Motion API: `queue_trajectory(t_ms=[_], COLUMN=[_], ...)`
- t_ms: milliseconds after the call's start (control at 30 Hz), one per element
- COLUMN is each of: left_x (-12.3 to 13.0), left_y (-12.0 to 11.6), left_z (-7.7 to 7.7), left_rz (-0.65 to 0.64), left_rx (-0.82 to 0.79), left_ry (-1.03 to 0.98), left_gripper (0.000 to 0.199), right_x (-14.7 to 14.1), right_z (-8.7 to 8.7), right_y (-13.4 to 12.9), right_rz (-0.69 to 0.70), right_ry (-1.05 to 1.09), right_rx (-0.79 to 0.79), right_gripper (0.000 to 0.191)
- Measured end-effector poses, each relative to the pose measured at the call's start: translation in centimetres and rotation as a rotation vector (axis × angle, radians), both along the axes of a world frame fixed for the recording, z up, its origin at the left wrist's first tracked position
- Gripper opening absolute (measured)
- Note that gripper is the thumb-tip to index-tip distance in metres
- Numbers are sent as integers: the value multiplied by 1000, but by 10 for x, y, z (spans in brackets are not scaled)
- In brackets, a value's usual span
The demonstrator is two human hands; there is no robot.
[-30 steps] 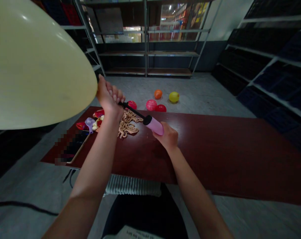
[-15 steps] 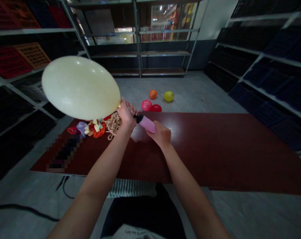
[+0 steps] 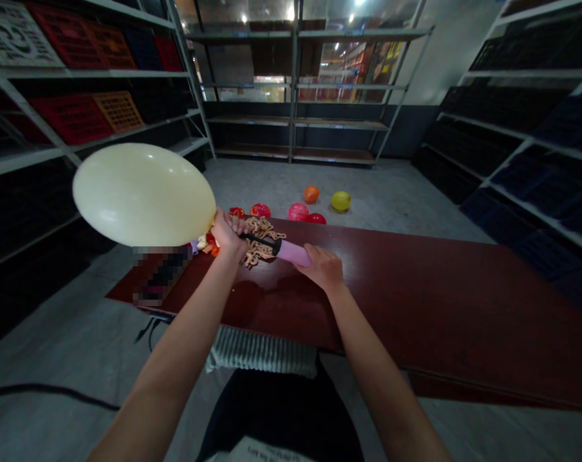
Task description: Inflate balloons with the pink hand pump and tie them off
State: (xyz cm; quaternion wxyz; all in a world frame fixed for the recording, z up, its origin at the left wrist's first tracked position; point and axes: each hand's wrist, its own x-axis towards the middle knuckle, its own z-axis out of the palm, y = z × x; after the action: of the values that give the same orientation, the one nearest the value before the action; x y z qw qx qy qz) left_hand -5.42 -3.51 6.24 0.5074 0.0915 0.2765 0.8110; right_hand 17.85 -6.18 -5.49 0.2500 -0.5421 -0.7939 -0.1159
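A large, pale yellow inflated balloon stretches to the left of my left hand. That hand is wrapped round the balloon's neck and the near end of a hand balloon pump. My right hand grips the pump's pink barrel. Between my hands a length of black rod shows outside the barrel. The pump's nozzle inside the balloon's neck is hidden by my left fingers. Below and beyond the left hand lie a heap of tan, twisted uninflated balloons and several limp coloured balloons.
Both arms reach over a dark red table. A blurred-out dark item lies at its left end. Past the far edge are inflated balloons on the floor, one orange and one yellow. Shelves with crates stand left and right.
More of the pump's black rod is out of the barrel, and my hands are farther apart. The view has shifted, so the table and shelves sit more to the right and lower.
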Motion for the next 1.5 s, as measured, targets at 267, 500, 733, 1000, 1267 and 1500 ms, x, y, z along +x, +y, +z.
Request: queue_trajectory(t_ms=[267, 500, 733, 1000, 1267, 1500], left_x=[-64, -58, 13, 112, 124, 74], left_y=[-19, -20, 2, 37, 45, 26], left_z=[8, 50, 95, 59, 15, 3], left_rz=[68, 83, -18, -177, -188, -105], left_rx=[9, 99, 204, 81, 2, -9], left_ry=[20, 100, 214, 307, 195, 75], left_gripper=[57, 59, 57, 57, 55, 55], right_x=[-4, -11, 1, 5, 13, 4], right_z=[6, 7, 1, -1, 2, -2], right_y=[-6, -7, -7, 0, 4, 5], right_rz=[51, 58, -72, -241, -245, -121], right_ry=[-53, 73, 288, 377, 286, 164], right_rx=[-26, -17, -2, 15, -51, -15], right_gripper=[32, 39, 45, 46, 43, 41])
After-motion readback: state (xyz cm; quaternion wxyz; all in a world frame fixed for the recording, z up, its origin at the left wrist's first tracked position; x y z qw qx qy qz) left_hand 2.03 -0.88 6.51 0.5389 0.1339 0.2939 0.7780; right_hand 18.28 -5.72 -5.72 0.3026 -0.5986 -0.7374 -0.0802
